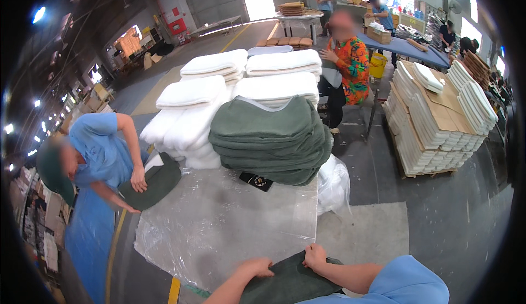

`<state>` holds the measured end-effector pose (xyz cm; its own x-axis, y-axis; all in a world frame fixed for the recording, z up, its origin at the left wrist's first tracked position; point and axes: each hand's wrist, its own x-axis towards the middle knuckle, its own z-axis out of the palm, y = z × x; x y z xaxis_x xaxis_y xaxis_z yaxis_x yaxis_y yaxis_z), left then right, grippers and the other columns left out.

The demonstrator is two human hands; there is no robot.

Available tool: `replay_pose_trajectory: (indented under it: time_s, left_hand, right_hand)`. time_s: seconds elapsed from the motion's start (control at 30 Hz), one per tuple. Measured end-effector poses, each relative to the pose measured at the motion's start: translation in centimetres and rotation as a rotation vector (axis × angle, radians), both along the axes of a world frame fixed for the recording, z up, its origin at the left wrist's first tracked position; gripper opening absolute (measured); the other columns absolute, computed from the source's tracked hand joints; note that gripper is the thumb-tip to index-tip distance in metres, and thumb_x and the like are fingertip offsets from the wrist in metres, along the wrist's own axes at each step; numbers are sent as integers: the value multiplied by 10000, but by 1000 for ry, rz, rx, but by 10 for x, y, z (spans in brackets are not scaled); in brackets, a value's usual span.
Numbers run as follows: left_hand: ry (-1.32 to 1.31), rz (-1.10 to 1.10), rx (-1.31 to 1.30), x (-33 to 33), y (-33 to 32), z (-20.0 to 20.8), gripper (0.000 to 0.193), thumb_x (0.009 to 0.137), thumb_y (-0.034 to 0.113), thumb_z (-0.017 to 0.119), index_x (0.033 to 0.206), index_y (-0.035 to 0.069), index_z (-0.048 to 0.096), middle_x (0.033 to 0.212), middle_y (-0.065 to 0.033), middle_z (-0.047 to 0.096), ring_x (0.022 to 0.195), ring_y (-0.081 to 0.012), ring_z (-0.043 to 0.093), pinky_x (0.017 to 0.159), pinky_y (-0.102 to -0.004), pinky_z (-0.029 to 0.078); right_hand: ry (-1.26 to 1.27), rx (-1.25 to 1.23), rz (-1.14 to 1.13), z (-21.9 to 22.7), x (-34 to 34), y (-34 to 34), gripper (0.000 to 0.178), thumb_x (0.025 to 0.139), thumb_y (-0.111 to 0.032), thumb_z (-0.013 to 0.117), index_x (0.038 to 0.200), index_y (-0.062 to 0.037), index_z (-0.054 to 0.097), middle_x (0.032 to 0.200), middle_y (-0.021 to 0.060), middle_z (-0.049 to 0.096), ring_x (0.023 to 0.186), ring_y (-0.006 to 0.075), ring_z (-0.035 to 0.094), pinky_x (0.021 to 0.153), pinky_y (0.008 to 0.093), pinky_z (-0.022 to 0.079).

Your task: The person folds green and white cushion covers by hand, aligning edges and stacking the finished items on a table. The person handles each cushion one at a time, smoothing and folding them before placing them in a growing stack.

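A dark green fabric cover point(287, 280) lies close to my body at the near edge of the table. My left hand point(256, 268) is closed on its left side, and my right hand point(315, 258) pinches its upper edge. A sliver of white shows under the cover near my right forearm; the cover's lower part runs out of view. Farther across the table is a tall stack of green fabric pieces point(268, 134) with rounded corners. In front of that stack lies a black phone point(256, 181).
Clear plastic sheeting point(219, 222) covers the table. White pads point(192, 93) are piled behind. At left a co-worker point(104, 145) handles another green cover point(156, 186). A person in a patterned orange top point(350, 65) sits beyond. A loaded pallet point(438, 128) stands at right.
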<state>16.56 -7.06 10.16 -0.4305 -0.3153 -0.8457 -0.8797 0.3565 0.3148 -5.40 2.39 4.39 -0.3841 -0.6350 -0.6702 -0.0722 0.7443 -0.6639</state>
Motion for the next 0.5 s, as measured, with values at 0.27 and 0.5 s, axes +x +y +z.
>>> replay_pose_trajectory:
  time_s: [0.27, 0.5]
  left_hand:
    - [241, 191, 9, -48, 2, -50, 809, 800, 656, 816, 1311, 39, 704, 1212, -173, 766, 1115, -321, 722, 975, -432, 549]
    - [132, 200, -154, -46, 39, -58, 615, 980, 652, 598, 1093, 75, 779, 1000, -228, 767, 977, -416, 738, 864, -517, 566]
  right_hand:
    - [-6, -58, -20, -9, -3, 3, 342, 1103, -244, 495, 983, 44, 634, 733, 163, 702, 584, 248, 733, 513, 390, 593]
    - [6, -24, 7, -10, -1, -1, 344, 1105, -248, 500, 968, 41, 628, 724, 158, 699, 581, 240, 731, 522, 393, 597]
